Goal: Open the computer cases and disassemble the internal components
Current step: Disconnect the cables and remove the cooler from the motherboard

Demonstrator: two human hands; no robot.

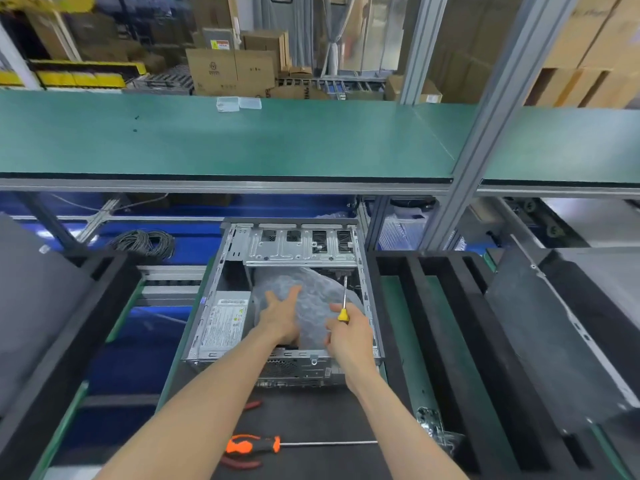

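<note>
Black mat [311,417] bears open case [204,327], orange screwdriver [256,444].

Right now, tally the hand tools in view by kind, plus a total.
Screwdrivers: 2, the yellow-handled screwdriver held in the right hand over the open computer case, and the orange-and-black screwdriver on the mat
Red-handled pliers: 1, mostly hidden by the left arm
Total: 3

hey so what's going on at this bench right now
A person is working inside an open computer case on the bench. Their left hand rests with fingers spread on a sheet of bubble wrap inside it, while the right hand grips a yellow-handled screwdriver. An orange screwdriver lies nearer the person.
</note>
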